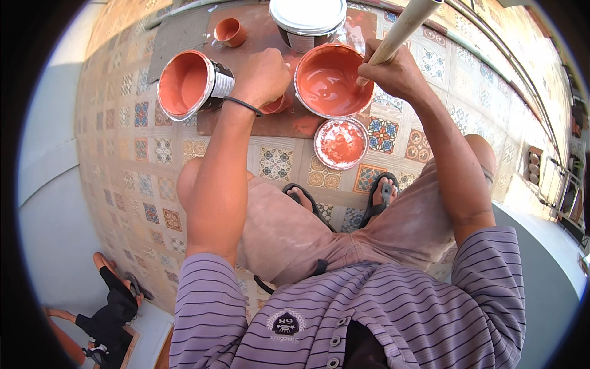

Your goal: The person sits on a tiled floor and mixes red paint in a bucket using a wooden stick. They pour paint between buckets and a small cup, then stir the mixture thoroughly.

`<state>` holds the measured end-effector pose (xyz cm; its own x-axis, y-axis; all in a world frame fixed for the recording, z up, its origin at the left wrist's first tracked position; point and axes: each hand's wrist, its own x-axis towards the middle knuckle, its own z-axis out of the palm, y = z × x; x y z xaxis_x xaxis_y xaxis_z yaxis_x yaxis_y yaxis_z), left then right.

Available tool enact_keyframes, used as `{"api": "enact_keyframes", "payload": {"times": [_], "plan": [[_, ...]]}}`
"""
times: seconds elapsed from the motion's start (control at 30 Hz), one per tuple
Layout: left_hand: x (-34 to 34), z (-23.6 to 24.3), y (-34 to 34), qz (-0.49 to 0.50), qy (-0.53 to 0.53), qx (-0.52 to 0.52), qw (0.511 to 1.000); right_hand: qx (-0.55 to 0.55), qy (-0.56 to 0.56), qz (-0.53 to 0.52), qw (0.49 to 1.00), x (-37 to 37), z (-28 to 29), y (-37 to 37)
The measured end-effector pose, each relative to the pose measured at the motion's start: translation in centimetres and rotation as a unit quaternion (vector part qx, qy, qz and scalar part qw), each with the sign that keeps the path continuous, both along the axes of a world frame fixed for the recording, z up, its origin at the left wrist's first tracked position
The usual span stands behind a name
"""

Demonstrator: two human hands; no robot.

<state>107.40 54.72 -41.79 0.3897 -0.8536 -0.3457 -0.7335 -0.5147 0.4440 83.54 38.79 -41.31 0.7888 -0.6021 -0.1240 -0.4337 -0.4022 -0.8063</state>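
My right hand (pixel 387 67) grips a long pale pole (pixel 405 27) whose lower end is in the bucket of salmon-red paint (pixel 326 77). My left hand (pixel 264 77) is closed between that bucket and a tilted bucket with red-coated inside (pixel 184 83); what it holds is hidden. A red-stained container (pixel 273 107) shows partly beneath it. A paint-smeared lid (pixel 340 144) lies below the paint bucket. A small red mug (pixel 228 32) and a white-lidded bucket (pixel 307 13) stand behind.
A stained brown board (pixel 227 126) lies under the containers on the patterned tile floor (pixel 276 163), with a grey sheet (pixel 178 37) at back left. Another person (pixel 114 307) in dark clothing is at lower left. A long pipe (pixel 175 9) runs along the back; clutter lines the right side.
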Motion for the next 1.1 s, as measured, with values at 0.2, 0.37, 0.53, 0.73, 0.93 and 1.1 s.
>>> {"api": "enact_keyframes", "payload": {"times": [0.2,0.37,0.53,0.73,0.93,1.1], "plan": [[-4.8,-3.5,4.0,0.075,0.231,0.127,0.962,0.057,-0.109,0.029,0.992,0.3,-1.4,1.1],[-8.4,-6.6,4.6,0.275,0.350,0.008,0.896,-0.063,-0.023,-0.036,0.997,0.1,-0.7,-0.8],[-10.4,-7.6,4.7,0.366,0.386,-0.068,0.844,0.135,-0.078,0.042,0.987,0.2,-1.1,0.3],[-11.2,-7.3,4.4,0.435,0.423,-0.067,0.792,-0.073,-0.047,0.037,0.996,0.3,-1.5,-0.9],[-12.9,-5.8,3.6,0.494,0.411,-0.068,0.763,0.064,0.007,0.148,0.987,0.2,1.2,-2.4],[-12.8,-6.3,3.5,0.501,0.407,-0.047,0.762,-0.037,-0.108,0.136,0.984,1.4,-0.4,-2.0]]}}
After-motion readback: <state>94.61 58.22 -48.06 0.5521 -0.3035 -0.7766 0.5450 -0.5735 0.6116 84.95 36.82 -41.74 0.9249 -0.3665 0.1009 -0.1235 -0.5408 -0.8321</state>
